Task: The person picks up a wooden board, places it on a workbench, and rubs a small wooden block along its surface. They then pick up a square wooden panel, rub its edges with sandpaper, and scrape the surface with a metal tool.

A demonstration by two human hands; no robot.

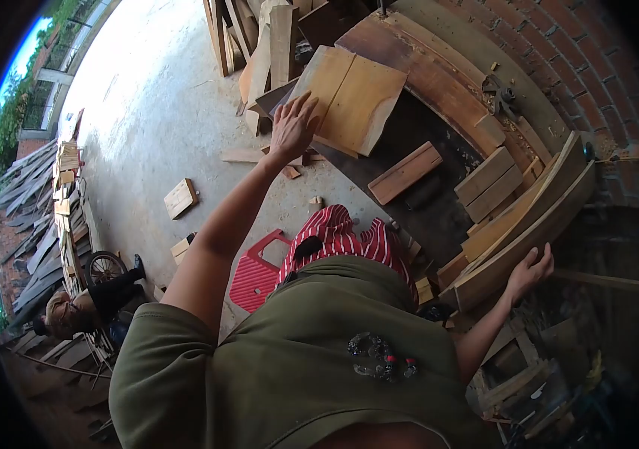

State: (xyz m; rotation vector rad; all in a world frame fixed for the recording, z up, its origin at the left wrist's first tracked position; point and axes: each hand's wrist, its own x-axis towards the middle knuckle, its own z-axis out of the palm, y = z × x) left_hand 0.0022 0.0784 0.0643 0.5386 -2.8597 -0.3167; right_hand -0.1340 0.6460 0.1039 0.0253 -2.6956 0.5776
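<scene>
My left hand (294,129) reaches forward with its fingers stretched out. Its fingertips overlap the near left edge of a light wooden board (368,97) that has a dark seam down it. The board lies tilted at the corner of a dark workbench (428,112). On the other side, my right hand (530,277) is open, palm turned up, fingers loosely apart, right beside the outer face of a long thick plank (533,232). Between the hands, a short reddish wood block (405,173) rests on the dark bench surface.
Several short wood pieces (489,183) are stacked by the long plank. A clamp-like metal tool (500,93) sits near the brick wall (551,45). A red plastic stool (256,277) stands by my legs. At far left is another person (72,310) near a wheel (105,268).
</scene>
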